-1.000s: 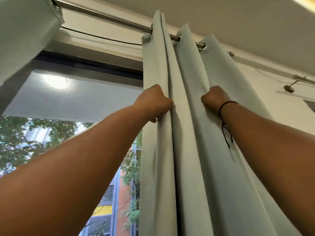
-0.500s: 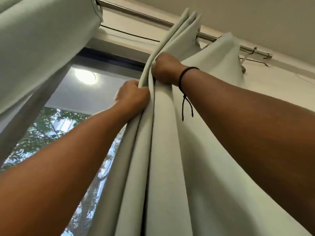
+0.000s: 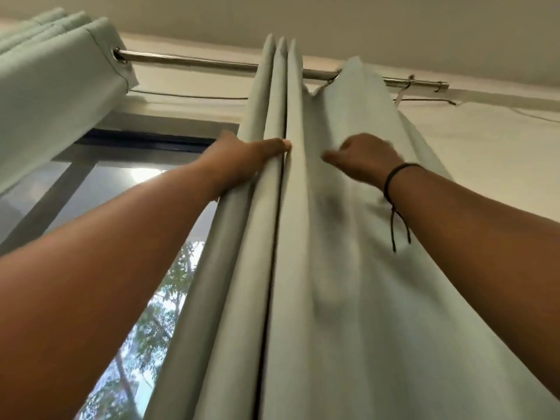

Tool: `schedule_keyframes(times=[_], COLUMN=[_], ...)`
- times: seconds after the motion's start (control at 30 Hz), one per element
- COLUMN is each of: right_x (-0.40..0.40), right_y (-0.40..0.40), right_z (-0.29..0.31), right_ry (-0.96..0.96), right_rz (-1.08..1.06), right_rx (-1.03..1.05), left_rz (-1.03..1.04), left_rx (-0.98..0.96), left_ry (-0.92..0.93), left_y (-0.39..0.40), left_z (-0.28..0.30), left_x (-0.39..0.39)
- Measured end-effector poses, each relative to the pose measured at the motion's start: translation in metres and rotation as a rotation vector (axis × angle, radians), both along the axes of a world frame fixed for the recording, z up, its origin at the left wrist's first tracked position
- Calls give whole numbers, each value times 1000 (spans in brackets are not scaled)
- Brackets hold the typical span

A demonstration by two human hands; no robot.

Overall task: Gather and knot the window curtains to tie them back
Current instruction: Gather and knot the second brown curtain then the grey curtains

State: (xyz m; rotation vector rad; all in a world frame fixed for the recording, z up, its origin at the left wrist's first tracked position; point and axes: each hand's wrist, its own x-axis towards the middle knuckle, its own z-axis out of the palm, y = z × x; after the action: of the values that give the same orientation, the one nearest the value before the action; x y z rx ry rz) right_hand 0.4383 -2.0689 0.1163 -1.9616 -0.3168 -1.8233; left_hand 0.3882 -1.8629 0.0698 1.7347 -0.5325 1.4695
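- Both hands are raised against the pale green curtain (image 3: 348, 268), which is hung from a metal rod (image 3: 194, 62) just under the ceiling
- Left hand (image 3: 242, 156) is laid around the outer folds at the curtain's window-side edge, fingers stretched flat across the front of the pleats and the thumb hidden behind them; the folds are held loosely rather than clenched
- Right hand (image 3: 363, 159) is blurred; it is pressed against the wider, flatter part of the cloth with the fingers curled, and whether any fabric is pinched cannot be told
- A black cord bracelet (image 3: 394, 183) is worn on the right wrist, its loose ends hanging down
- Three narrow pleats are bunched together at the top, right beside the rod, while the rest of the panel is spread out to the right
- A second curtain (image 3: 54, 80) of the same colour is gathered at the upper left on the same rod, well apart from the first
- Between the two, a window (image 3: 127, 183) is seen, with trees outside
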Motion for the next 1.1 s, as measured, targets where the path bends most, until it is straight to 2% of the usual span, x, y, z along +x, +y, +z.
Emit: schedule_keyframes(times=[0.03, 0.07, 0.1, 0.17, 0.27, 0.37, 0.47, 0.63, 0.8, 0.87, 0.97, 1.1], right_x=[8, 15, 21, 33, 49, 56, 55, 44, 11, -12, -46, -37], right_y=[-15, -31, -44, -64, -79, -87, -83, -48, 34, 79, 124, 121], right_z=[-3, -7, -11, -15, -10, -6, -1, 9, 22, 26, 30, 23], right_ry=[-40, -22, 32, 153, 274, 183, 42, -63, -81, -98, -124, -43], right_rz=[-218, -297, -278, -100, 117, 159, 298, 253, 265, 357, 547, 642], right_rx=[59, 119, 170, 253, 298, 324, 322, 187, -18, -133, -158, -145], left_rz=[6, 12, 22, 46, 146, 252, 358, 433, 413, 413, 426, 326], left_rx=[5, 24, 41, 64, 62, 71, 75, 94, 153, 161, 62, 31], left_ry=[-14, -42, -70, -96, -4, 28, 16, -28, -53, -69, -113, -125], left_y=[-10, -22, -33, -51, -70, -79, -76, -60, -26, -9, 17, 41], left_z=[1, 1, 2, 0, -2, -7, -8, -3, 6, 11, 18, 24], left_x=[0, -1, 1, 2, 9, 17, 25, 22, 14, 7, -4, -3])
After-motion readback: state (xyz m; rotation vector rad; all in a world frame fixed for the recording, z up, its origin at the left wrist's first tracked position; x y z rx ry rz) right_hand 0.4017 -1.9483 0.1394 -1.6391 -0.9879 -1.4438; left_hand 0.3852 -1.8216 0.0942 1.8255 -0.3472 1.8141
